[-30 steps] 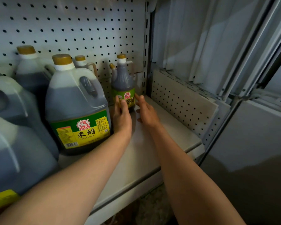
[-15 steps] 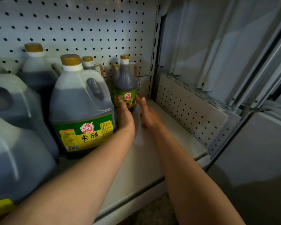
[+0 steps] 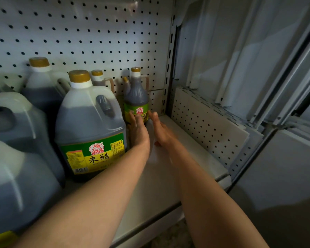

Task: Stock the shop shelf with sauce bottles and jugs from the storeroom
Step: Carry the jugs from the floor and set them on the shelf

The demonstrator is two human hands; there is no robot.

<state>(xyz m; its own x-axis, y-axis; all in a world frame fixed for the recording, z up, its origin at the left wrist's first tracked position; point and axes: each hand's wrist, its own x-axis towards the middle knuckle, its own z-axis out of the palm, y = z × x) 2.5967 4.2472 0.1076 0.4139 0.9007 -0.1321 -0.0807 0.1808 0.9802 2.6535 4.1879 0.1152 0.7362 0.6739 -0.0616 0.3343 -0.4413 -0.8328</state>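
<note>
Green-and-yellow labels mark the vinegar: the big jug (image 3: pixel 89 126) at the shelf's front reads "米醋" under a red round logo, its fine print too small to read. At the back, by the pegboard (image 3: pixel 79 33), a small bottle (image 3: pixel 136 99) wears the same label, its characters partly covered by fingers. The left hand (image 3: pixel 138 133) and right hand (image 3: pixel 161 133) reach flat and open toward the bottle's base, fingertips at its label; neither clasps it. More jugs at left are cut off, labels hidden. Bare shelf (image 3: pixel 195 154) lies to the right.
</note>
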